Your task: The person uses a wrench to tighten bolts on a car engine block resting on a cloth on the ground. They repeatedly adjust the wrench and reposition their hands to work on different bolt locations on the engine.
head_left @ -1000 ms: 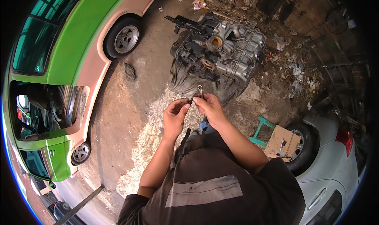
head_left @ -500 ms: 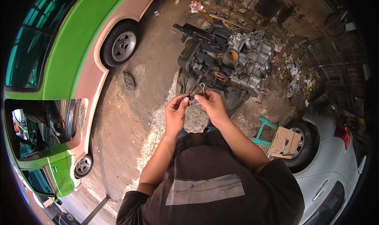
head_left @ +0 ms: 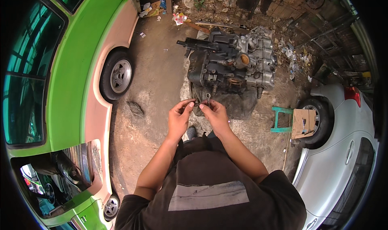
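Observation:
My right hand (head_left: 216, 115) is closed around a ring-ended wrench (head_left: 208, 96), whose metal ring sticks up past the fingers. Close beside it, my left hand (head_left: 180, 117) is pinched with thumb against fingers. A small dark piece (head_left: 197, 102) sits between the two sets of fingertips, too small to name. Just beyond both hands lies a car engine (head_left: 254, 64), black on its left and bare grey metal on its right, with a round brown opening on top. Under its near side spreads a dark, dirty cloth or sheet (head_left: 238, 102).
A green and pink van (head_left: 72, 84) stands to the left, a silver car (head_left: 335, 145) to the right. A green stool (head_left: 281, 119) with a cardboard piece (head_left: 304, 123) is by the car's wheel. Litter (head_left: 289, 54) lies behind the engine, and a crumpled dark rag (head_left: 135, 109) lies left.
My view has shifted, so the engine and both vehicles sit differently in the picture. Both hands stay close together with the wrench still in the right one.

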### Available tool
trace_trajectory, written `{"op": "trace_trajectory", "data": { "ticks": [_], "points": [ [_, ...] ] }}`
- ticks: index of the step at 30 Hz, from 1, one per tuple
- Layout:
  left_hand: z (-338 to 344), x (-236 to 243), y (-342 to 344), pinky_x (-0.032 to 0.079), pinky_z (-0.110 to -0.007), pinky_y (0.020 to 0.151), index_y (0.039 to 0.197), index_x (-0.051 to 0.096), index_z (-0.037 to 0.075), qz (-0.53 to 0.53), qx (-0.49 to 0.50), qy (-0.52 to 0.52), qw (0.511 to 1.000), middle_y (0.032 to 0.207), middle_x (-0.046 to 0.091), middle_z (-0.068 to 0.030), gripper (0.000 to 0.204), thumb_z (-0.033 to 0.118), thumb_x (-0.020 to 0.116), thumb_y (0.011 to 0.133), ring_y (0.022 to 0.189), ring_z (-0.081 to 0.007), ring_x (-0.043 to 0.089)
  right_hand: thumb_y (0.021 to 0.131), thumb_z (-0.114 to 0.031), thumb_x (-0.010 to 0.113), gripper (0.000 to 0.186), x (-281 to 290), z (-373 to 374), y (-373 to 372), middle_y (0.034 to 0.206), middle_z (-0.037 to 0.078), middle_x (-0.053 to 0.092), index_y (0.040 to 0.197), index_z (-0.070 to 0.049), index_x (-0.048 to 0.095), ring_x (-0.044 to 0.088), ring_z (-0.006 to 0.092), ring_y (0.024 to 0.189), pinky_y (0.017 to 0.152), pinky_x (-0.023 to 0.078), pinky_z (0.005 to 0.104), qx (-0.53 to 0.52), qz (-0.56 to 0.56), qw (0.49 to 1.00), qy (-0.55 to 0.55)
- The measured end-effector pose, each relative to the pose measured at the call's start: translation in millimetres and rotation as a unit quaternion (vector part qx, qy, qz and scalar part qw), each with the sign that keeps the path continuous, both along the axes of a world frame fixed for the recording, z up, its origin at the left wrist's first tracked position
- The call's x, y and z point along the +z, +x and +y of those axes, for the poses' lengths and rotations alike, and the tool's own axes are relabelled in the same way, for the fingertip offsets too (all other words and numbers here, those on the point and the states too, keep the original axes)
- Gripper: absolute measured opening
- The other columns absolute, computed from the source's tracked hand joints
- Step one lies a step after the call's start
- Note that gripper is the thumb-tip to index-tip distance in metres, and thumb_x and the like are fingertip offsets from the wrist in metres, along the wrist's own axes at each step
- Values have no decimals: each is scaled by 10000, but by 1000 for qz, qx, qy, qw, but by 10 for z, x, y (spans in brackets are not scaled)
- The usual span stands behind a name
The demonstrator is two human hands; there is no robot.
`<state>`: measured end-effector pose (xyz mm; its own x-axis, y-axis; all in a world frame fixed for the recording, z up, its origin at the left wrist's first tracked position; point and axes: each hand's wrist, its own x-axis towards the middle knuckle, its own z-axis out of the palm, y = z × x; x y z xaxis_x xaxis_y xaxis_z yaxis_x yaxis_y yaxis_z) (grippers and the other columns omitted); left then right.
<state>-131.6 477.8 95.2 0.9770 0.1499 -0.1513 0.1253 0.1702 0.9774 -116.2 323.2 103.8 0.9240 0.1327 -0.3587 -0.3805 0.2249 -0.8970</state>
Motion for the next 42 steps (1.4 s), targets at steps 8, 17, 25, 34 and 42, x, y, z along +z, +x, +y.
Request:
{"op": "trace_trajectory", "data": {
  "ticks": [8, 17, 25, 34, 42],
  "points": [
    [-30, -96, 163, 517, -233, 784, 1180, 740, -16, 31, -69, -32, 997, 977, 739, -26, 231, 121, 724, 995, 871, -60, 628, 978, -143, 700, 134, -106, -58, 64, 827, -56, 619, 1023, -16, 709, 502, 26, 712, 618, 384, 238, -68, 21, 997, -5],
    [-2, -216, 582, 535, -249, 773, 1151, 740, -18, 48, -80, -5, 996, 957, 754, -51, 234, 92, 771, 947, 872, -67, 656, 974, -125, 715, 122, -164, -33, 563, 751, -57, 540, 1036, -33, 663, 401, 22, 584, 515, 277, 250, -53, 24, 998, 21],
    [154, -217, 1054, 540, -247, 806, 1109, 708, -28, 62, -108, 25, 992, 1008, 740, -57, 193, -12, 760, 924, 922, -93, 674, 978, -160, 723, 165, -201, 75, 1036, 841, -22, 642, 1033, -6, 699, 542, 48, 759, 684, 422, 245, -34, -3, 999, -3],
    [911, -160, 1983, 551, -274, 825, 1135, 699, -3, -5, -212, 120, 970, 1018, 739, -51, 264, 10, 796, 890, 930, -109, 686, 972, -168, 736, 184, -236, 915, 1567, 754, -27, 615, 1058, -8, 712, 503, 36, 605, 539, 379, 219, -163, 41, 985, 40],
    [1885, 282, 2831, 549, -331, 862, 1104, 732, 35, -148, -326, 282, 890, 1038, 746, -83, 330, 21, 845, 794, 944, -196, 691, 944, -171, 766, 218, 45, 1960, 1943, 817, -18, 651, 1089, -15, 721, 524, 46, 636, 564, 398, 217, -264, 36, 959, 93]
  ]
}}
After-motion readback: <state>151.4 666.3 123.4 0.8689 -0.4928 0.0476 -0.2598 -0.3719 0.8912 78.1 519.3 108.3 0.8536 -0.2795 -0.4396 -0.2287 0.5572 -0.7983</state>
